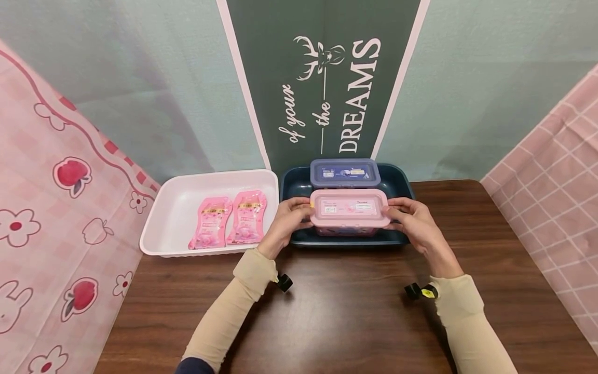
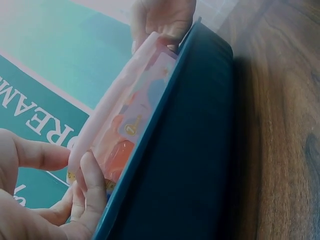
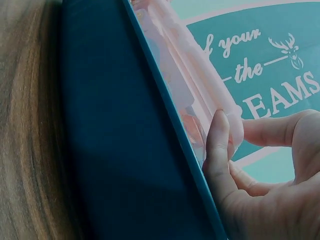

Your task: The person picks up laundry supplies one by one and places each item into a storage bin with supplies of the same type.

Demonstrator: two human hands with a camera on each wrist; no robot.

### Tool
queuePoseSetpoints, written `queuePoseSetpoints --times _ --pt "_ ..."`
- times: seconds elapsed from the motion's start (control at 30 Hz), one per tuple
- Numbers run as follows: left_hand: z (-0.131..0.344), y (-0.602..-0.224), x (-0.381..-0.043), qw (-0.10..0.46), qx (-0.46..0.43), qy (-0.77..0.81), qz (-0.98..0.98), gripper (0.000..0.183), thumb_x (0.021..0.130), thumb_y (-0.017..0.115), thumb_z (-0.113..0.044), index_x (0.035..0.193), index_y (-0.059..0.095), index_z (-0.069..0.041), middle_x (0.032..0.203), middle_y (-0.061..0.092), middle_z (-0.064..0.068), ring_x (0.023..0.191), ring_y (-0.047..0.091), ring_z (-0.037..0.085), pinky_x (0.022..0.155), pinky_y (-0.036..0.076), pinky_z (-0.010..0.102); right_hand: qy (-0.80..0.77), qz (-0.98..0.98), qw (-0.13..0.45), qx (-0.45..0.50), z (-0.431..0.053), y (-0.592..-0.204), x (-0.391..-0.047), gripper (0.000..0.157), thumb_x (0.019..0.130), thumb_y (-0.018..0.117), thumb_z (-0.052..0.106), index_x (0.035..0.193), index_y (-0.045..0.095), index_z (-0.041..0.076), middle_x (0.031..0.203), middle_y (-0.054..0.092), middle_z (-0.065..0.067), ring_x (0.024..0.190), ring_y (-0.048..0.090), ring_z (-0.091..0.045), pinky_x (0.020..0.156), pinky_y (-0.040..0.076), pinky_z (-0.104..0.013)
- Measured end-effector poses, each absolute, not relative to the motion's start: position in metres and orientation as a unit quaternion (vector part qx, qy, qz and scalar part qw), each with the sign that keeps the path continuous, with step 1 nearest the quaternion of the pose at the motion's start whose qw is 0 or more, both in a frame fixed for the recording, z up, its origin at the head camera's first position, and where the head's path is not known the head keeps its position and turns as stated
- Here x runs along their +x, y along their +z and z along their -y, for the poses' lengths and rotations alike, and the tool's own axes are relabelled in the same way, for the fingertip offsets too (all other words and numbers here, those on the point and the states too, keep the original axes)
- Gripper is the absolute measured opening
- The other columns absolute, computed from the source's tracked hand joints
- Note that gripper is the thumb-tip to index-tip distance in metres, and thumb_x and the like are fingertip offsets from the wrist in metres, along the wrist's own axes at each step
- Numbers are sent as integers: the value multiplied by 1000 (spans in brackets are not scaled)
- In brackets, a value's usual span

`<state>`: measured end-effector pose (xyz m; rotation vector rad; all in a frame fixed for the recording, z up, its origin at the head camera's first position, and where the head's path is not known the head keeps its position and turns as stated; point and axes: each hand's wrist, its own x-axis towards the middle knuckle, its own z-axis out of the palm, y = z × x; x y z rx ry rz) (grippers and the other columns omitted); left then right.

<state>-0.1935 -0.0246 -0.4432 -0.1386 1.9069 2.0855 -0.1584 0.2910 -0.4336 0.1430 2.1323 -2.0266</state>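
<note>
A pink-lidded plastic container [image 1: 349, 209] with clear sides sits low inside the dark blue tray [image 1: 299, 240], at its near side. My left hand [image 1: 291, 218] grips the container's left end, thumb and fingers at the lid's rim. At the opposite end my right hand [image 1: 416, 223] pinches the lid's corner, as the right wrist view shows with the lid edge [image 3: 220, 107] between thumb and fingers. Coloured packets [image 2: 135, 122] show through the container's side in the left wrist view. Right behind it, in the same tray, lies a blue-lidded container [image 1: 344, 174].
To the left stands a white tray [image 1: 170, 208] holding two pink pouches [image 1: 210, 223] [image 1: 247, 217], its right edge close against the blue tray. Both trays are at the back of the wooden table [image 1: 345, 311], near a printed cloth backdrop [image 1: 322, 93]. Pink patterned cloths hang at both sides.
</note>
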Motion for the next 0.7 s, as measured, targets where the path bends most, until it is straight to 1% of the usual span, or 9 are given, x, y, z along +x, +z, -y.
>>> queuePoseSetpoints --times 0.07,0.17,0.27,0.37,0.47,0.53,0.6,0.63,0.7 --pt "25 -442 -193 158 -44 723 -671 41 95 70 -5 134 61 7 109 70 11 80 67 12 68 64 21 -671 -734 98 42 -292 -434 -158 41 106 68 13 136 51 -10 106 66 1 86 69 -9 80 66 -24" --pt "25 -441 -192 162 -36 713 -681 41 97 70 -5 134 60 7 110 66 12 79 66 13 68 64 21 -640 -762 94 29 -292 -434 -158 45 107 66 14 139 50 -12 112 61 -7 86 69 -8 81 66 -25" --pt "26 -439 -190 162 -19 695 -700 41 98 69 -5 136 59 7 113 63 14 79 67 14 71 66 24 -605 -792 85 18 -293 -435 -158 46 107 65 15 140 50 -14 115 57 -14 84 68 -8 80 66 -26" --pt "27 -436 -187 147 8 656 -740 42 98 70 -7 137 59 5 119 63 17 82 72 23 76 67 31 -581 -810 79 15 -293 -436 -159 48 107 65 16 142 52 -13 116 57 -18 82 68 -7 78 67 -27" --pt "31 -433 -184 106 44 594 -796 44 99 70 -12 139 59 2 124 66 19 90 75 32 80 66 37 -563 -823 70 12 -291 -435 -160 51 106 67 19 144 52 -11 120 58 -21 81 68 -7 77 67 -26" --pt "34 -431 -182 74 68 551 -828 46 100 71 -16 141 58 1 127 66 20 97 75 36 84 65 40 -541 -839 55 7 -291 -434 -160 52 106 68 22 145 53 -8 123 59 -23 85 68 -12 76 66 -24" --pt "38 -427 -180 43 97 503 -858 50 101 71 -22 144 55 0 132 65 19 105 72 35 89 63 43 -504 -863 29 -7 -289 -433 -159 53 105 69 26 145 55 -5 126 61 -24 93 69 -19 78 64 -23" --pt "41 -425 -178 28 111 475 -872 53 102 71 -25 146 54 -1 135 64 18 110 70 34 93 62 45 -484 -875 13 -17 -289 -431 -158 54 105 70 27 146 55 -4 128 62 -25 98 69 -25 81 64 -27" --pt "47 -421 -176 1 137 421 -897 60 103 70 -34 151 50 -3 143 59 17 121 65 34 105 58 48 -436 -899 -19 -44 -287 -429 -157 58 104 72 31 147 55 -3 134 61 -26 111 66 -36 92 64 -40"
